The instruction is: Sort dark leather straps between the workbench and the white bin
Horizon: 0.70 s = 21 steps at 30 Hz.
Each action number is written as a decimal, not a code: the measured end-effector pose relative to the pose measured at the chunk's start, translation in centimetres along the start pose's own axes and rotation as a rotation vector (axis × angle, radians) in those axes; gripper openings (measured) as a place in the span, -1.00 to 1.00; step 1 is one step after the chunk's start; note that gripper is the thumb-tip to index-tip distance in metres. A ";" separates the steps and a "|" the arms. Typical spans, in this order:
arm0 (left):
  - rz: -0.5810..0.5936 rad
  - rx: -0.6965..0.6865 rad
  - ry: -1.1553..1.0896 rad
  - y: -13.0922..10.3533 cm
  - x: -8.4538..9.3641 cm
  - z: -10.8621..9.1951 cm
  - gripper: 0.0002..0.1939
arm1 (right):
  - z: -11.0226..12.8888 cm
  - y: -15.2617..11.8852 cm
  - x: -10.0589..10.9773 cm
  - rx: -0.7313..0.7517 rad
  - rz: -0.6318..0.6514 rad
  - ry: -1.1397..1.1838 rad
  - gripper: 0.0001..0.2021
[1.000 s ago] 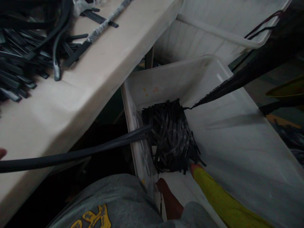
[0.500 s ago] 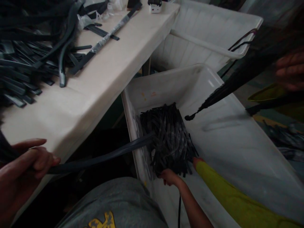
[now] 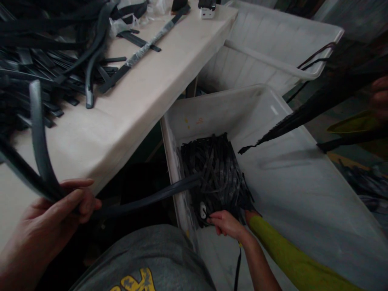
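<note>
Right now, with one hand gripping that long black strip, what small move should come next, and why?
Probably draw the left hand back a little, to pull the long strip free: it runs from that hand over the bin rim into the tangled pile of strips, whose near edge the right hand touches.

A long beige table (image 3: 157,76) runs along the left in dim light. Just right of the table, lower down, stand two white plastic bins (image 3: 291,169), one behind the other. Beyond them lies dark floor (image 3: 348,113).
</note>
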State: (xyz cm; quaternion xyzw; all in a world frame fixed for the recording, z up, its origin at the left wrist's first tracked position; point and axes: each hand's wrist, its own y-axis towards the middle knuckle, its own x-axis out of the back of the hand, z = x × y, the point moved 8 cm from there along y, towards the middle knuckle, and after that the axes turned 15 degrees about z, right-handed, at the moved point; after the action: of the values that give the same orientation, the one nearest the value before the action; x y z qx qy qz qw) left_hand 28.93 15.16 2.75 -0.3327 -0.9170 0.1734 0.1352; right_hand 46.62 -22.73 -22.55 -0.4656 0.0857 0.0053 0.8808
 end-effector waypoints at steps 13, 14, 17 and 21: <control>1.206 0.009 0.362 -4.4 -22.3 4.6 -0.74 | 17.2 -15.9 -4.5 0.566 0.032 0.067 -0.59; 1.226 -0.053 0.395 -4.8 -22.9 3.9 -0.82 | 18.7 -16.3 -4.8 0.601 0.039 0.073 -0.59; 1.153 -0.107 0.321 -4.4 -22.3 2.5 -0.87 | 23.0 -17.0 -5.8 0.721 0.113 0.094 -0.58; 0.957 -0.081 0.134 -3.0 -18.7 1.9 -0.65 | 25.0 -15.3 -5.2 0.777 0.167 0.165 -0.53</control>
State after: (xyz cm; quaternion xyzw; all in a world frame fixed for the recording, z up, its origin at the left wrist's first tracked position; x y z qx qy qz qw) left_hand 40.45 0.23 -0.27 -0.7325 -0.6565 0.1586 0.0861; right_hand 46.49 -10.49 4.61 -0.0883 0.1892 0.0066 0.9779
